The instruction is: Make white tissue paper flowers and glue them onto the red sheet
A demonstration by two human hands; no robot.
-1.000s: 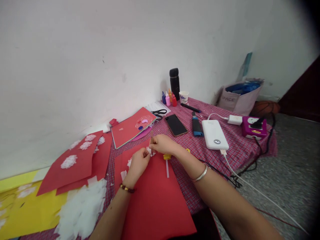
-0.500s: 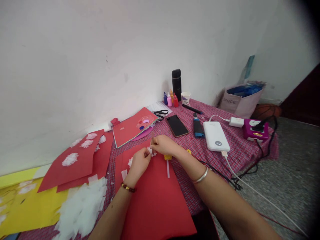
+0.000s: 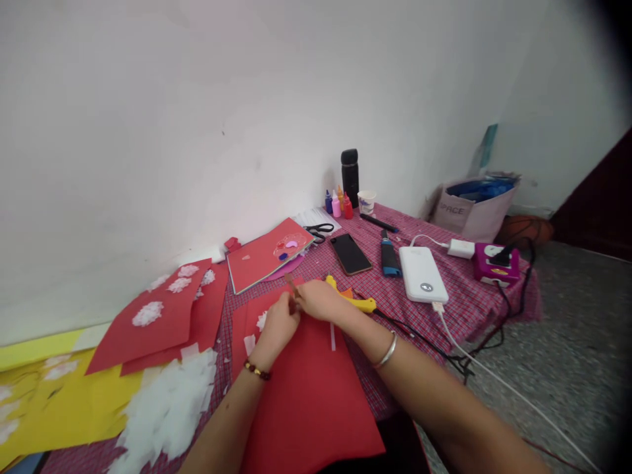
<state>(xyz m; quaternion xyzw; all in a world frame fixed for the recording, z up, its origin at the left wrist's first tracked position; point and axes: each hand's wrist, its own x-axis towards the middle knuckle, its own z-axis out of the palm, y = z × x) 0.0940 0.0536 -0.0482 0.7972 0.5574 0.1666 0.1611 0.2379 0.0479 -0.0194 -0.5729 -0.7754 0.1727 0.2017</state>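
Over the upper part of a red paper sheet, my two hands meet fingertip to fingertip. My right hand is closed around a thin brown stick, whose tip points up and left. The fingers of my left hand are pinched together against it; what they grip is hidden. A white paper tuft lies on the red sheet beside my left hand. Just beyond my right wrist lies a yellow glue gun, and a whitish glue stick shows below that forearm.
Left of me lie red sheets with white tufts, a heap of white paper pieces and yellow paper. Farther back are scissors, a phone, a cutter and a white power bank with cables.
My hands have drawn closer together, and the white paper visible between them is now hidden. The brown stick leans more to the left. The view has shifted slightly, showing more of the glue gun.
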